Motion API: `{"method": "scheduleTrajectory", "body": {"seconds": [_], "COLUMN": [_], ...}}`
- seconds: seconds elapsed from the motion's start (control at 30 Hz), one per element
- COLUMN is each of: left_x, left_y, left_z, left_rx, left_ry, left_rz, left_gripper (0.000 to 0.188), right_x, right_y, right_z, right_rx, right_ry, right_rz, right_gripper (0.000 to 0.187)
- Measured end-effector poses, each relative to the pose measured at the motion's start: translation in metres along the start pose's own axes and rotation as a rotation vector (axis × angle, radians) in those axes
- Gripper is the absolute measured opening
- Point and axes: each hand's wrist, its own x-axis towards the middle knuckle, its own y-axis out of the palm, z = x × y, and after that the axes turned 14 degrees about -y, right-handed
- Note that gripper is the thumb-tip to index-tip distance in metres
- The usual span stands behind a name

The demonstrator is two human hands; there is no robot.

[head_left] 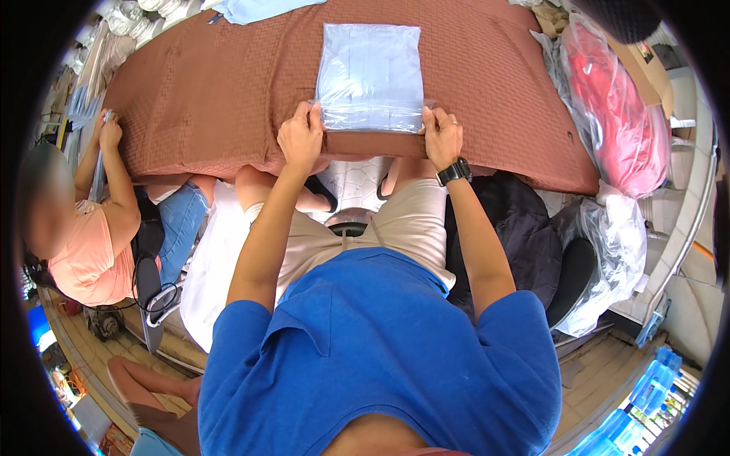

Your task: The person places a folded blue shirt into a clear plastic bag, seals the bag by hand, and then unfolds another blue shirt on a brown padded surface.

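A clear plastic bag [370, 114] with a folded pale blue garment [370, 64] inside lies flat on the brown-covered table [217, 83], near its front edge. My left hand [301, 138] pinches the bag's near left corner between thumb and fingers. At the near right corner, my right hand [443, 137], with a black watch on its wrist, grips the plastic in the same way. The film between both hands is drawn taut and wrinkled along the near edge. What kind of garment it is, I cannot tell.
Light blue cloth [262, 7] lies at the table's far edge. At right are a plastic-wrapped red bundle [608, 106], a cardboard box [639, 72] and a black bundle [506, 228]. On the left a person in a peach top [95, 262] sits at the table, handling something. Blue-capped bottles [654, 380] stand lower right.
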Motion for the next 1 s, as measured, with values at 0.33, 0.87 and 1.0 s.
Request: {"method": "scheduleTrajectory", "body": {"seconds": [0.33,0.87,1.0], "left_x": [0.007,0.003,0.025], "left_y": [0.013,0.006,0.029], "left_z": [0.003,-0.018,-0.034], "left_rx": [0.177,0.35,0.153], "left_ry": [-0.03,0.158,0.635], "left_rz": [-0.122,-0.42,-0.203], "left_gripper": [0.034,0.019,0.034], "right_x": [0.005,0.013,0.047], "right_y": [0.02,0.017,0.031], "right_z": [0.008,0.039,0.057], "right_rx": [-0.331,-0.474,-0.314], "right_ry": [0.015,0.014,-0.314], "right_rz": [-0.046,-0.148,-0.145], "right_gripper": [0.029,0.025,0.041]}}
